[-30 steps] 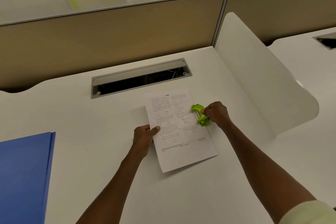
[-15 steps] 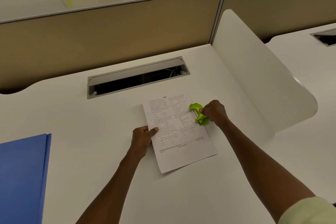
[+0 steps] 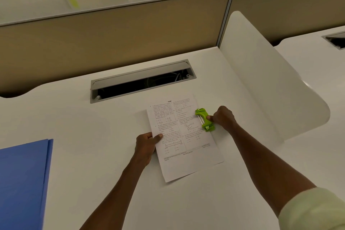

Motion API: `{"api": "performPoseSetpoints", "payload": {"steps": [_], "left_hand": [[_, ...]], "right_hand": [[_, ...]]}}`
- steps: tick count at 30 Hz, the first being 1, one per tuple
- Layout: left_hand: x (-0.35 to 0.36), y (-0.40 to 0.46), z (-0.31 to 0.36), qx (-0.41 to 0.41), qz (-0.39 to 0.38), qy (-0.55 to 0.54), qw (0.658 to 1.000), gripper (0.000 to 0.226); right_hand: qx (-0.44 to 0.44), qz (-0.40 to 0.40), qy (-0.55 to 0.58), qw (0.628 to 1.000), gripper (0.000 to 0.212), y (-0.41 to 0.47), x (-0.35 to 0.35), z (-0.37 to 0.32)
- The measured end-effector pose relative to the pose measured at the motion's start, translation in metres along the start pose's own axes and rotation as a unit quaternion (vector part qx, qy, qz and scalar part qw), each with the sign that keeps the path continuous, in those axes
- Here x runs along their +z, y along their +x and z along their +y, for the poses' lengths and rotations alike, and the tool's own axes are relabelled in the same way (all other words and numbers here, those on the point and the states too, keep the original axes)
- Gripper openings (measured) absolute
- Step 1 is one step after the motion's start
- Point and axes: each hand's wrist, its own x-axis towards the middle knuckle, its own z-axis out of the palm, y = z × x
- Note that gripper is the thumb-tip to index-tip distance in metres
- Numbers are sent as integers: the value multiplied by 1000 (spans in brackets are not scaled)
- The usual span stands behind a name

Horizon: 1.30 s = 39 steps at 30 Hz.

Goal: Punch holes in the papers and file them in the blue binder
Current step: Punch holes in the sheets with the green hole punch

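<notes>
A printed sheet of paper (image 3: 179, 147) lies on the white desk (image 3: 93, 127), slightly rotated. My left hand (image 3: 146, 145) pinches the sheet's left edge, thumb on top. A small lime-green hole punch (image 3: 204, 119) sits over the paper's right edge, and my right hand (image 3: 223, 117) grips it from the right side. The blue binder (image 3: 22, 183) lies closed at the desk's left edge, partly out of frame, well apart from both hands.
A grey cable-tray slot (image 3: 141, 80) is set into the desk behind the paper. A white curved divider (image 3: 261, 80) stands to the right, close to my right hand. Beige partition panels (image 3: 112, 37) run along the back.
The view has shifted a little. Both hands keep their hold; the punch stays on the paper's right edge.
</notes>
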Motion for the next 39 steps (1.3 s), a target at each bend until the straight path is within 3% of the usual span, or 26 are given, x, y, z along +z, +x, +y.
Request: {"api": "performPoseSetpoints", "payload": {"steps": [5, 13, 28, 36, 39], "left_hand": [[1, 1, -1, 0, 7, 7, 1000, 17], [1, -4, 6, 9, 11, 9, 1000, 20], [-27, -12, -4, 17, 29, 8, 999, 7], [-61, -25, -3, 16, 26, -20, 999, 11], [-74, -32, -3, 13, 30, -29, 999, 13]], "right_hand": [[-12, -32, -17, 999, 57, 2, -5, -2], [-19, 25, 16, 999, 38, -11, -3, -12], [-17, 59, -8, 998, 23, -28, -6, -18], [3, 34, 13, 999, 31, -34, -12, -19], [-58, 121, -11, 991, 39, -51, -7, -18]]}}
